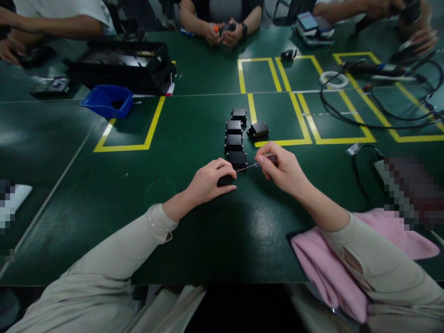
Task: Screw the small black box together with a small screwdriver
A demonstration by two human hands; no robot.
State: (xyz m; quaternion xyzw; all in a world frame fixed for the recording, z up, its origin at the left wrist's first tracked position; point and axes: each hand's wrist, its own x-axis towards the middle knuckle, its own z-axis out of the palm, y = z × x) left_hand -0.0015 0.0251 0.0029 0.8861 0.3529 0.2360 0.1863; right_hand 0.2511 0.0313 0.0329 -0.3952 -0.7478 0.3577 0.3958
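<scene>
My left hand is closed around a small black box, thumb on the near side and fingers over the far side. In my right hand is a screwdriver with a dark reddish handle, pinched between thumb and fingers. Its thin shaft points left, and the tip reaches the right end of the held box; whether it sits in a screw is too small to tell. Just beyond my hands, several similar black boxes stand in a column. Another black box lies slightly turned to the right of that column.
A blue scoop-shaped bin and a black tray stand at the far left. Yellow tape marks rectangles on the green table. Black cables coil at right, above a pink cloth. Co-workers' hands work across the table.
</scene>
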